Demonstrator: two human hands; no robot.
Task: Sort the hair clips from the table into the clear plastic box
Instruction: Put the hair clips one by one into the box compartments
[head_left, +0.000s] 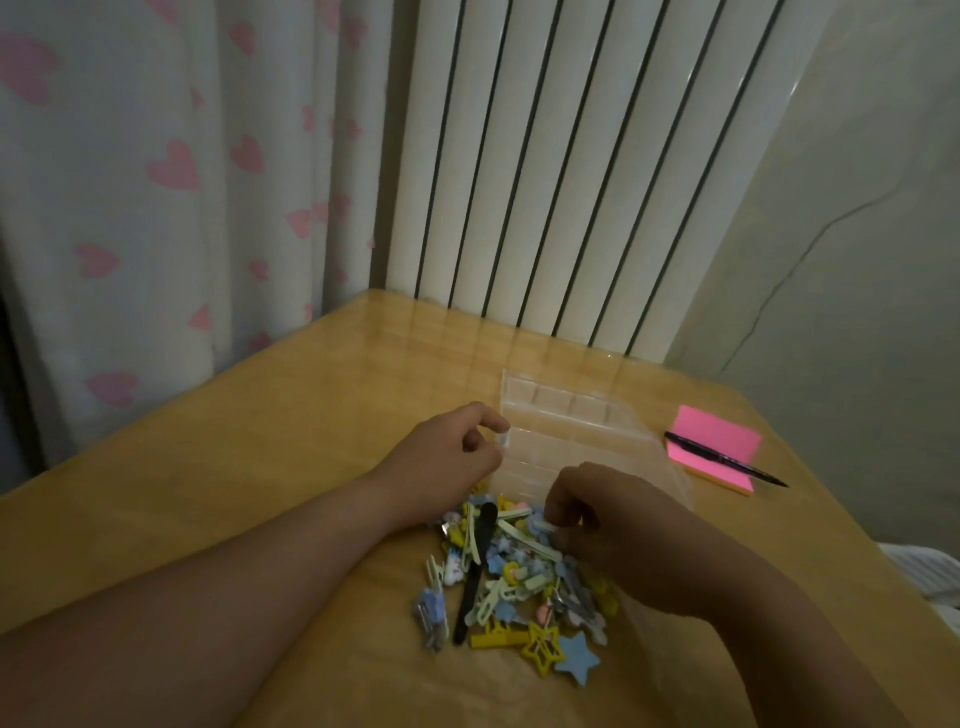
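A pile of hair clips (511, 577) in yellow, blue, pale green and black lies on the wooden table, just in front of the clear plastic box (566, 415). The box has several small compartments. My left hand (447, 457) pinches the box's near left edge between thumb and fingers. My right hand (608, 525) hovers over the pile's far side, fingers curled down and pinching a small pale clip (545, 526). A yellow star clip (543, 649) and a blue star clip (576, 660) lie at the pile's near edge.
A pink sticky-note pad (714, 447) with a black pen (727, 462) across it lies right of the box. A white radiator (571, 182) stands behind the table (260, 457), and a heart-print curtain (156, 208) hangs at left. A wall (857, 234) rises at right.
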